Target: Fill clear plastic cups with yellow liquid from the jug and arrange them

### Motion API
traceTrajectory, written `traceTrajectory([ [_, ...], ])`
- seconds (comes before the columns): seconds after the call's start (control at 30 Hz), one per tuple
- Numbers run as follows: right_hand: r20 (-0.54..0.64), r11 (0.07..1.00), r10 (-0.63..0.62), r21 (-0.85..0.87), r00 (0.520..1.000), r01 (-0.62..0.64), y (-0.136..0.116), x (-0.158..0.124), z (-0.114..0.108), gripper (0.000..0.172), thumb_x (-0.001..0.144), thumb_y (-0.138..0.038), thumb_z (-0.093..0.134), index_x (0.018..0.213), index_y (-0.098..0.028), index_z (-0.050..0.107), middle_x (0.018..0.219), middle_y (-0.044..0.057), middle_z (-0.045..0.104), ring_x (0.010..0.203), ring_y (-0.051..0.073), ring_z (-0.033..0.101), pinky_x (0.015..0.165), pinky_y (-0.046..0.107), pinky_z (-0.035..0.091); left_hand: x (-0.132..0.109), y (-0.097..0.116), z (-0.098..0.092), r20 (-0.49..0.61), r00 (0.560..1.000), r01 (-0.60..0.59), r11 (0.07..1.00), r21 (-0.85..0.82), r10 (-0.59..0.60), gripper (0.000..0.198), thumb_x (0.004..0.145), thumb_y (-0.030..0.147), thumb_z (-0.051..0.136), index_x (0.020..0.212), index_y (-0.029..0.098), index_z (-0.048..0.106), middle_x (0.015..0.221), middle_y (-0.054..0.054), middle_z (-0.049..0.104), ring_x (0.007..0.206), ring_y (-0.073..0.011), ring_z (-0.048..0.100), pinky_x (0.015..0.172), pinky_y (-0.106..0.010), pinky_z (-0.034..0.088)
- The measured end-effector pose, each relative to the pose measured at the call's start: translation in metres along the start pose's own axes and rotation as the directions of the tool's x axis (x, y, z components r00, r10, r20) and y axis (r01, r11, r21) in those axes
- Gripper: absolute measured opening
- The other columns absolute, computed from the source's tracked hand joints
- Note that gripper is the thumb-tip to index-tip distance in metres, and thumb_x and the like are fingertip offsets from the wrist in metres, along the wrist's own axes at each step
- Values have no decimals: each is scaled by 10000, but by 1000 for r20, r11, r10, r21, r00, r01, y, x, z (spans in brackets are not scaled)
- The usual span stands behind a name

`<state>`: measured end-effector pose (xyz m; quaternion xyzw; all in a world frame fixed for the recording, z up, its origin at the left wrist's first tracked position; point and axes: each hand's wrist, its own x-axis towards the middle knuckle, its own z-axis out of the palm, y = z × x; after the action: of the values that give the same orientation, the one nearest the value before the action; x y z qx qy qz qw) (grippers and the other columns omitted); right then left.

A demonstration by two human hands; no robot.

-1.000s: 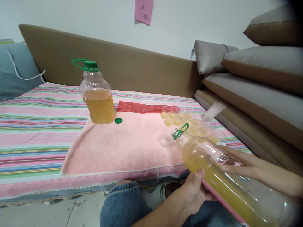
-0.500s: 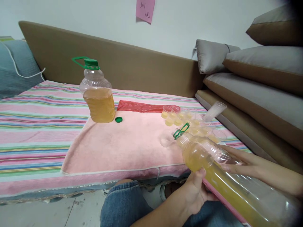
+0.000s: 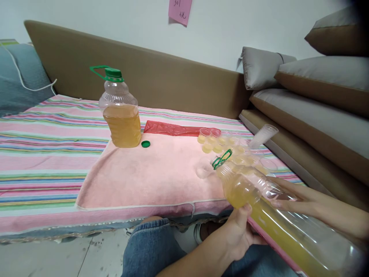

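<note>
A large clear plastic bottle (image 3: 276,219) of yellow liquid lies tilted between my hands, its neck toward the cloth. My left hand (image 3: 238,234) is closed around its underside near the shoulder. From the far side, my right hand (image 3: 291,196) grips the bottle's indented handle part; some fingers are hidden. The uncapped mouth with a green ring handle is at the rim of a clear plastic cup (image 3: 203,169). I cannot make out liquid in that cup. Behind the bottle stand several small cups (image 3: 207,146) with yellow liquid, partly covered by it.
A second bottle (image 3: 125,123) with a green cap stands upright at the left. Beside it lies a loose green cap (image 3: 145,144). A red plastic bag (image 3: 173,129) is behind the pink towel (image 3: 138,173). A stack of cups (image 3: 263,136) leans near grey cushions (image 3: 305,111).
The view has shifted slightly. Both hands keep their hold, and the bottle stays tilted with its mouth at the same cup.
</note>
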<state>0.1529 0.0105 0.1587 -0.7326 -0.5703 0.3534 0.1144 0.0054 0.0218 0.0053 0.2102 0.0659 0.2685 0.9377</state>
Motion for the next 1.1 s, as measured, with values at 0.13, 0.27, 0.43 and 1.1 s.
traceTrajectory([
  [0.13,19,999,22,40,1000,-23,-2,1,0,727,744,-605,634,1401,-348,461,1507,-35,438,1417,283,314,1153,393,255,0,1,2,-4,1000,1,1000,-10,-1,1012,530,769,681,1320,169,481,1357,-199,533,1307,-423,418,1038,-661,293],
  [0.27,17,999,7,42,1000,-8,-2,2,-1,706,754,-596,630,1389,-325,483,1503,-23,447,1406,287,337,1146,390,277,-1,3,4,-4,1000,-1,1000,-6,1,1011,526,766,684,1316,167,482,1378,-197,512,1307,-424,416,1032,-657,305],
  [0.43,0,1000,20,7,1000,-20,7,4,-2,735,743,-592,645,1404,-326,463,1509,-22,434,1409,291,331,1154,419,239,-1,3,5,-20,1000,6,1000,-14,-7,1044,504,765,697,1323,160,464,1430,-210,456,1327,-433,387,1045,-676,276],
  [1.1,21,999,-24,26,999,24,17,6,-4,695,772,-546,637,1414,-369,438,1510,-38,427,1406,317,325,1147,435,275,-4,10,10,-33,999,32,999,20,-31,1158,430,806,685,1356,166,413,1435,-210,454,1312,-453,403,1044,-708,256],
])
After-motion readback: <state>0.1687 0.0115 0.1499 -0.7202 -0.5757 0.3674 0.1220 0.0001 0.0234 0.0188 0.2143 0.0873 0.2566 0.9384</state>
